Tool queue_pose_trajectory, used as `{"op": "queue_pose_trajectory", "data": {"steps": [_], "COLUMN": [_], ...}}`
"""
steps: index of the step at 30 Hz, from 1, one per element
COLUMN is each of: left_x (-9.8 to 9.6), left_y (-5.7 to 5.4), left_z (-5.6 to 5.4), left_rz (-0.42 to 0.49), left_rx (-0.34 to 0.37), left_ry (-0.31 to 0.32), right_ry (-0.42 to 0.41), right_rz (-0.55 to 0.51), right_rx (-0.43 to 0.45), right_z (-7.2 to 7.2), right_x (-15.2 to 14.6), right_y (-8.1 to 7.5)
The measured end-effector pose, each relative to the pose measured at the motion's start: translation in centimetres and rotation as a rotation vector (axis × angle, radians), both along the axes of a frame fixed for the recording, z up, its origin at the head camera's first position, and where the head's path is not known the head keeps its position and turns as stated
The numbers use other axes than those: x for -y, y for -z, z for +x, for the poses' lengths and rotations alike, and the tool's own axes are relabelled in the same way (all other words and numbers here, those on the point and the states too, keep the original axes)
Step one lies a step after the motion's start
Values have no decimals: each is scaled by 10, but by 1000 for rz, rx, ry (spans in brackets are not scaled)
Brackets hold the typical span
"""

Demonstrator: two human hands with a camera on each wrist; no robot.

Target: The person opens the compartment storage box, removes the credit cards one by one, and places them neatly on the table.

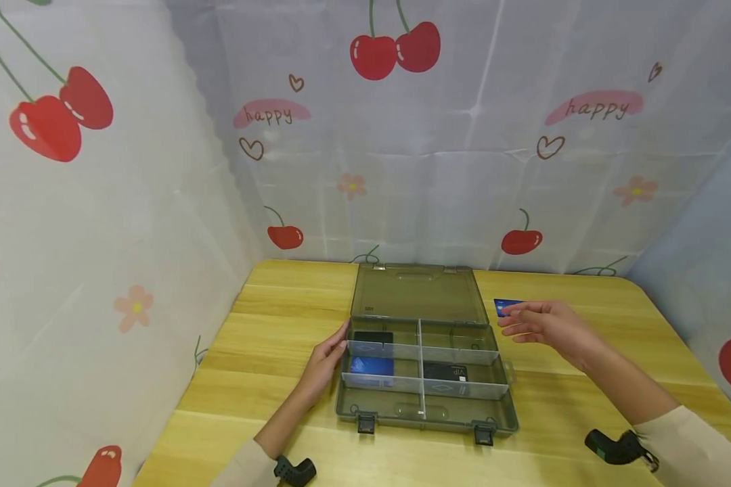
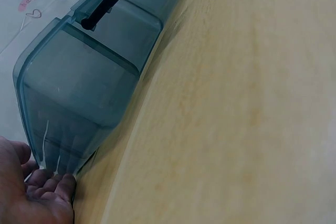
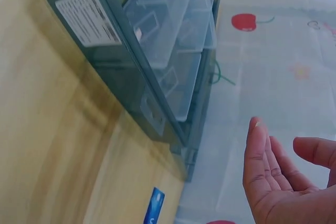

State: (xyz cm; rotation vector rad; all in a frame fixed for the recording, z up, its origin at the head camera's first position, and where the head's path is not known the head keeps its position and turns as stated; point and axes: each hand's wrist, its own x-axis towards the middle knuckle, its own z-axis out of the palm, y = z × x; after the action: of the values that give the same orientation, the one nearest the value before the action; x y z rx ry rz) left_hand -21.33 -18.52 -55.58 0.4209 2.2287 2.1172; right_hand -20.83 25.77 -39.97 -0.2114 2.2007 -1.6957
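A translucent grey-green compartment box [image 1: 384, 406] lies on the table with its lid [image 1: 420, 295] folded back. My left hand [image 1: 323, 362] holds the box's left side, thumb near the rim; in the left wrist view its fingers [image 2: 65, 186] bend against the box wall. To the right of the box, my right hand [image 1: 545, 328] hovers with loosely bent fingers and nothing in them. Just beyond its fingertips lies a blue card [image 1: 503, 308], partly hidden by the hand. Inside the box are a black card [image 1: 374, 337] at back left, another blue card [image 1: 371, 368] at middle left and a black VIP card [image 1: 443, 373] at middle right.
The wooden table [image 1: 268, 318] carries the box near its middle. Clear dividers [image 1: 457, 355] split the box into several compartments, and two dark latches [image 1: 366, 424] stick out at its front. A cherry-print curtain [image 1: 426, 169] hangs behind the table and along both sides.
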Motion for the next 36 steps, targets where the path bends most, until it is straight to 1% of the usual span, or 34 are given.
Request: {"op": "queue_pose_trajectory", "data": {"steps": [4, 6, 13, 21, 29, 36], "left_x": [1, 0, 0, 0, 1, 1], "left_y": [0, 1, 3, 1, 0, 0], "left_z": [0, 0, -2, 0, 0, 0], "left_rz": [1, 2, -3, -3, -7, -13], "left_rx": [-2, -2, 5, 6, 13, 14], "left_ry": [6, 7, 0, -6, -12, -12], "right_ry": [-58, -74, -139, -161, -198, -226], "right_rz": [-33, -55, -107, -80, -47, -37], "right_rx": [50, 81, 145, 166, 205, 263], "right_z": [7, 11, 16, 16, 14, 11], "right_x": [6, 8, 17, 32, 45, 49], "right_y": [4, 7, 21, 33, 33, 35]}}
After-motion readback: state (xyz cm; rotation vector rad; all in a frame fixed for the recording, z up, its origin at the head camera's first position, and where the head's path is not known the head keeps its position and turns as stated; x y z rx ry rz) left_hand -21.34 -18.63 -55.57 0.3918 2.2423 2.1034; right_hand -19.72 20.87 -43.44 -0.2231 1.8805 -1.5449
